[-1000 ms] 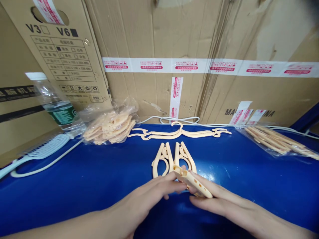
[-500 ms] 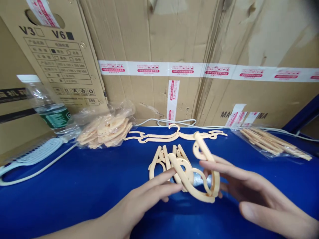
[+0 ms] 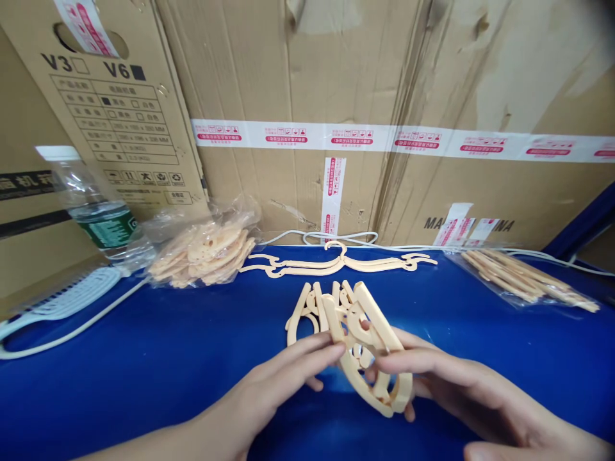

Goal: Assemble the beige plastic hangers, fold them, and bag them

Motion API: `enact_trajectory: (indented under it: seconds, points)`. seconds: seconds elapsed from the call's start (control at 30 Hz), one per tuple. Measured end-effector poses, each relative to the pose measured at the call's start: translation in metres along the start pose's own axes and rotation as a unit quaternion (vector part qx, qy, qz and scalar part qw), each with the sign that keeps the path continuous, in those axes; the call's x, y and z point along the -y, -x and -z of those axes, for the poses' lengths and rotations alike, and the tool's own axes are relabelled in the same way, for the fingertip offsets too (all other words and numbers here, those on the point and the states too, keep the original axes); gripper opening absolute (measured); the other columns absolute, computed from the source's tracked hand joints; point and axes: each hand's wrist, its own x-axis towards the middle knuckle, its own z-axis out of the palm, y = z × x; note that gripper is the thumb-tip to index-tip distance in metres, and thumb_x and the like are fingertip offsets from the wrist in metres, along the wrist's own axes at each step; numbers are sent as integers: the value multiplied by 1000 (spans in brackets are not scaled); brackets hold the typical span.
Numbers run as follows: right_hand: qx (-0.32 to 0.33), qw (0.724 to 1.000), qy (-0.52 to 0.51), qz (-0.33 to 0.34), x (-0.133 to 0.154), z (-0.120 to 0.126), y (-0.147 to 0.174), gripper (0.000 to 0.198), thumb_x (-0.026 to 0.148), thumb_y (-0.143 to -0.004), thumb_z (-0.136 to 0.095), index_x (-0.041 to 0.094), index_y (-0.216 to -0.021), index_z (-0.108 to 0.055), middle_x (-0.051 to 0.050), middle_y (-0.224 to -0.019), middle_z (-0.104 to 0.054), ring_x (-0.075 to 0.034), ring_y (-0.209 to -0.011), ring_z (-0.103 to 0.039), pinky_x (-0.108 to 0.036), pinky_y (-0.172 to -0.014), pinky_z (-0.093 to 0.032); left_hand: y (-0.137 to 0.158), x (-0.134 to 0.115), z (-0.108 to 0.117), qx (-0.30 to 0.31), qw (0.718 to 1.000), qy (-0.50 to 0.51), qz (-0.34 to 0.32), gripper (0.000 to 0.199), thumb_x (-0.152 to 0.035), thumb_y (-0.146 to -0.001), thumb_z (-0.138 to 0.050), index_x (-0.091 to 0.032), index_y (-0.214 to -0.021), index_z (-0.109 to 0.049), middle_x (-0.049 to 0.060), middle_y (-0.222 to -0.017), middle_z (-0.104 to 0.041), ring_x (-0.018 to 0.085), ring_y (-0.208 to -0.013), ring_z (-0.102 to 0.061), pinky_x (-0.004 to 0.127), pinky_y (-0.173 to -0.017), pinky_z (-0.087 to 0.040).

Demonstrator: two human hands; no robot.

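A beige plastic folding hanger (image 3: 376,314) is held between my hands over the blue surface, its two arms folded upward close to each other. My left hand (image 3: 283,374) has its fingers on the hanger's left arm; its thumb is mostly hidden below. My right hand (image 3: 461,384) grips the right arm, with fingertips showing inside and under the lower end. Just behind lie folded hangers (image 3: 294,326), partly covered by the held one. Farther back, unfolded hangers (image 3: 312,264) lie stretched out with a hook standing up in the middle.
On the left are a clear bag of beige flat pieces (image 3: 206,253), a water bottle (image 3: 108,221) and a white hairbrush (image 3: 86,294). A bag of beige sticks (image 3: 528,278) lies at right. Cardboard boxes (image 3: 269,77) wall the back, with a white cable (image 3: 413,245) along their foot.
The held hanger's right arm has swung inward and to the left, closer to the left arm. My right hand moved with it, and the hanger's lower end dropped slightly.
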Motion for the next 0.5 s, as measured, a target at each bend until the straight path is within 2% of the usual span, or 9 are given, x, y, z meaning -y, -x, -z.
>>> enact_trajectory:
  seconds: [0.13,0.23,0.33,0.37,0.43,0.47,0.5]
  points:
    - [-8,997,80,-15,-1,-1,0,55,36,-90,-62,44,-142,-44,-1,-156,-35,-30,-140,-34,-45,-110,-35,2,-3,-4,-10,999,43,-5,64,-30,-90,-54,-38,-149,-31,3,-155,-35,28,-130,-50,38,-102,-48]
    - [-48,991,124,-16,-5,-7,4,58,40,-87,-65,43,-141,-46,0,-154,-39,-30,-141,-33,-46,-110,-34,0,-1,-8,-25,996,76,30,54,-28,-94,-48,-40,-146,-38,-1,-157,-31,27,-135,-45,38,-103,-47]
    - [-107,984,142,-12,-6,-16,5,54,46,-85,-65,42,-137,-51,1,-152,-42,-31,-140,-34,-47,-112,-33,-8,7,-11,-43,984,123,118,41,-34,-97,-47,-36,-138,-48,3,-143,-51,26,-128,-53,41,-101,-50]
    - [-116,981,153,-7,-5,-18,4,53,46,-86,-64,42,-137,-51,1,-152,-42,-31,-140,-35,-47,-111,-34,-11,10,-11,-50,975,144,159,37,-37,-97,-49,-35,-134,-52,3,-134,-59,26,-123,-58,41,-99,-52]
    - [-114,977,181,13,-3,-20,0,55,44,-85,-65,41,-138,-51,0,-150,-44,-32,-138,-39,-47,-108,-39,-13,13,-10,-59,959,173,217,30,-42,-95,-53,-34,-124,-58,3,-122,-66,26,-117,-62,43,-98,-53]
    - [-106,974,198,29,-2,-20,-3,58,45,-83,-66,41,-138,-51,0,-148,-48,-32,-136,-42,-47,-106,-43,-13,14,-9,-54,961,173,211,30,-43,-94,-54,-34,-123,-60,3,-123,-65,27,-118,-61,43,-99,-52]
    - [-97,970,217,44,0,-19,-6,60,46,-80,-68,40,-138,-51,-1,-144,-53,-33,-134,-45,-45,-104,-46,-12,13,-7,-41,970,159,178,33,-43,-93,-55,-34,-124,-60,4,-127,-63,28,-122,-58,44,-101,-50]
